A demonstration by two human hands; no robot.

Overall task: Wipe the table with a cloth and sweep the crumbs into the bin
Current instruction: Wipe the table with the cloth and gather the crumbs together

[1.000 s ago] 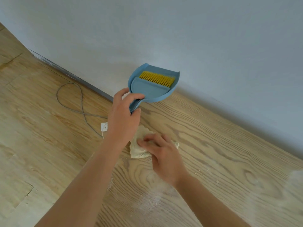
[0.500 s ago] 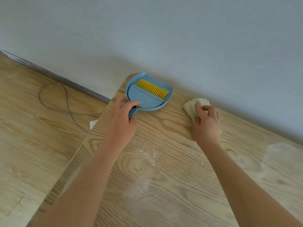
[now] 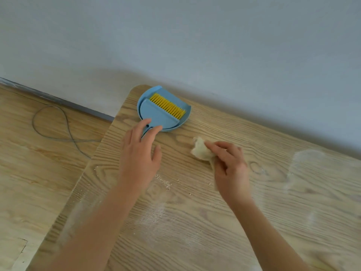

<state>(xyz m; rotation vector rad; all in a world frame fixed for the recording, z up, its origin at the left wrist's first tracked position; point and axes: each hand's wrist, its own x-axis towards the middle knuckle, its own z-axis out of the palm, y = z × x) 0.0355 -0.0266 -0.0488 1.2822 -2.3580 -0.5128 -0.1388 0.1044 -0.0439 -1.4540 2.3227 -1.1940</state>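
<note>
Lying near the far rounded corner of a light wood-grain table [image 3: 195,241], close against the pale grey-blue wall [image 3: 195,36], a light blue plastic dustpan [image 3: 175,127] holds a matching blue hand brush [image 3: 158,114], which is nested flat inside it with its yellow bristles pointing toward the wall. The left hand [image 3: 140,153] is spread above the pan's handle, fingers nearly straight and thumb held well apart. Two fingertips reach the handle end, gripping nothing, and whether they actually touch the plastic cannot be told. To the right, the right hand [image 3: 230,167] pinches a crumpled pale cream cloth [image 3: 201,149] between thumb and curled fingers, the bunched fabric resting on the tabletop a short way from the dustpan. Small pale crumbs [image 3: 164,181] lie scattered on the wood between the two forearms, with a faint powdery smear [image 3: 156,212] nearer the person and another whitish patch [image 3: 304,159] toward the right side. Beyond the table's left edge, a thin grey cable [image 3: 50,122] loops across a wood-pattern floor [image 3: 29,182], which meets the wall at a grey baseboard strip [image 3: 58,100].
</note>
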